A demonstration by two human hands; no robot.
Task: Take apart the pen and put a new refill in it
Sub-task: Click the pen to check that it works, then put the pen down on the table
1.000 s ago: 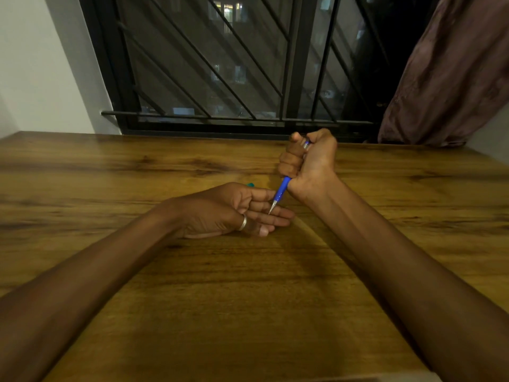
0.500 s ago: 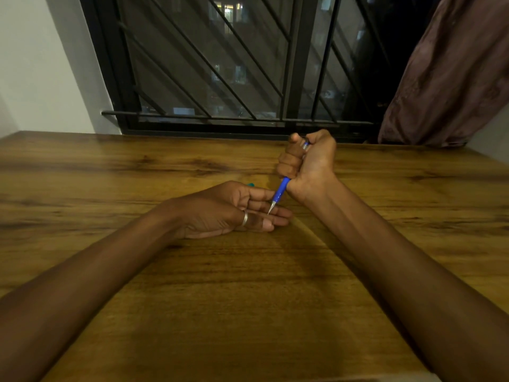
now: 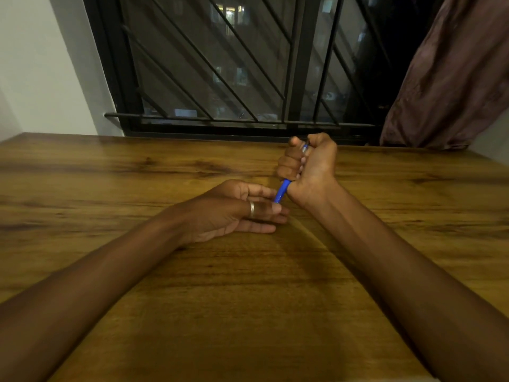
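Note:
A blue pen point(image 3: 282, 190) stands tilted above the wooden table point(image 3: 248, 299). My right hand point(image 3: 311, 166) grips its upper barrel in a fist, and the clear top end shows by the thumb. The blue grip section sticks out below the fist, slanting down to the left. My left hand point(image 3: 228, 210) lies on its side on the table, a ring on its thumb. Its thumb and forefinger close on the pen's tip, which is hidden between them. No loose refill is in view.
The table's far edge runs along a black barred window point(image 3: 220, 78). A brown curtain point(image 3: 454, 78) hangs at the back right and a white wall stands at the left. Both my forearms lie across the near part of the table.
The pen's metal tip, earlier in plain sight over my left fingers, is now covered by my left thumb and forefinger. My right fist has stayed nearly still.

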